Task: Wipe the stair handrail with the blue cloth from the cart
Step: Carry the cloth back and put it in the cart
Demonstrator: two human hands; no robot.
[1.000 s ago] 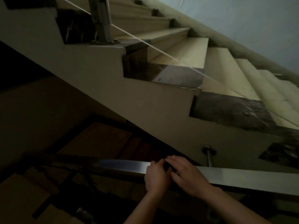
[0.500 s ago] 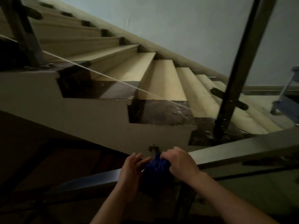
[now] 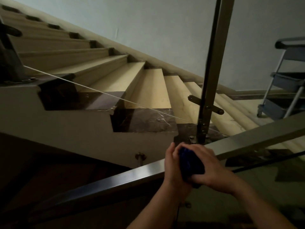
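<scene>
Down at the bottom edge of the view, two bare forearms reach up and meet on the handrail (image 3: 125, 176), a flat steel bar that slants from the dark lower left up toward the right edge. The left hand (image 3: 172, 163) stands edge-on across the rail. Its fingers are close together, nearly straight and pointing up, and the palm presses against the left side of the blue cloth (image 3: 189, 161). The right hand (image 3: 214, 169) comes in from the right with its wrist bent. Its fingers curl over the top of the cloth and its thumb is tucked beneath the bundle, so it grips the cloth firmly. The cloth is bunched into a dark blue wad between the two hands, on the rail's top face about halfway along the visible run.

Bare steel shows on both sides of the hands, a long stretch down to the left and a wider, paler stretch up to the right. Just behind the hands, the foot of an upright metal post (image 3: 212, 63) stands on the outer edge of the stairs (image 3: 148, 86). A small round stud (image 3: 140, 157) sits just beyond the rail's far edge, to the left of the hands. The cart (image 3: 287, 83) stands at the right edge of the view, well apart from the hands.
</scene>
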